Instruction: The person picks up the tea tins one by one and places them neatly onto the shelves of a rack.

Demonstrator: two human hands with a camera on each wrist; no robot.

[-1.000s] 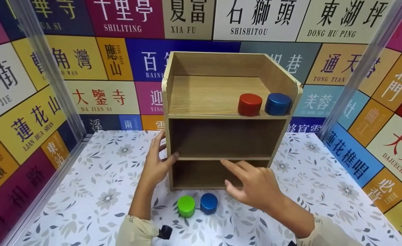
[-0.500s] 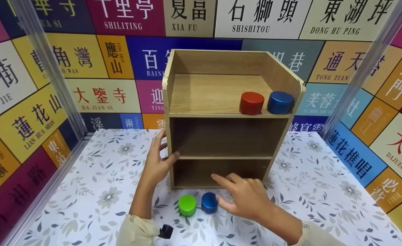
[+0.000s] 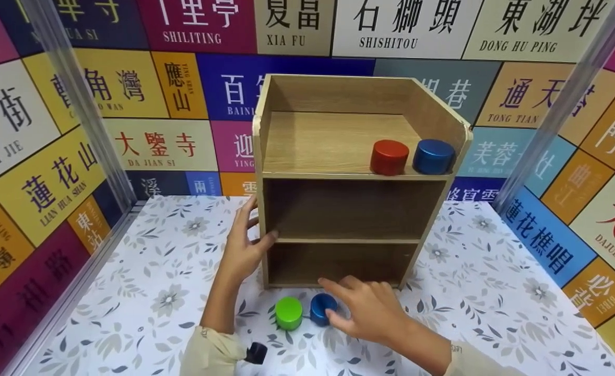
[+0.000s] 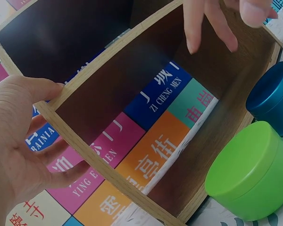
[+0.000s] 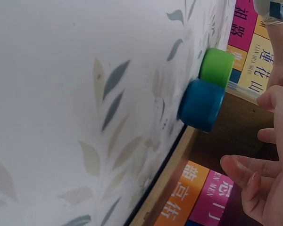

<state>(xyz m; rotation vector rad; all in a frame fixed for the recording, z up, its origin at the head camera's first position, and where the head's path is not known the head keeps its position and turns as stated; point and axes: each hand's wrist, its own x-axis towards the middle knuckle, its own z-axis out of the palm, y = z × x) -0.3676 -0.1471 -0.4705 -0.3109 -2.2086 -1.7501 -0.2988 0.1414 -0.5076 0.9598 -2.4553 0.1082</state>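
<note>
A small wooden shelf unit [image 3: 333, 141] stands on the patterned cloth. My left hand [image 3: 244, 256] grips its left side panel, thumb at the front edge and fingers along the outside. In front of the unit are a lime-green round tin [image 3: 288, 315] and a blue round tin [image 3: 321, 308], side by side. My right hand [image 3: 373, 309] hovers just right of this blue tin, fingers loosely extended and holding nothing; its thumb overlaps the tin's edge in the head view. In the right wrist view a gap shows between the fingers [image 5: 247, 165] and the blue tin [image 5: 203, 106].
On the top shelf, at the right, sit a red round tin [image 3: 389, 157] and a second blue round tin [image 3: 433, 156]. The two lower compartments hold nothing visible. Colourful sign-printed walls [image 3: 417, 26] enclose the floral cloth [image 3: 166, 271] on three sides.
My right hand has moved down and left, from the middle shelf's edge to beside the near blue tin. My left hand keeps its grip on the panel; the tins stay put.
</note>
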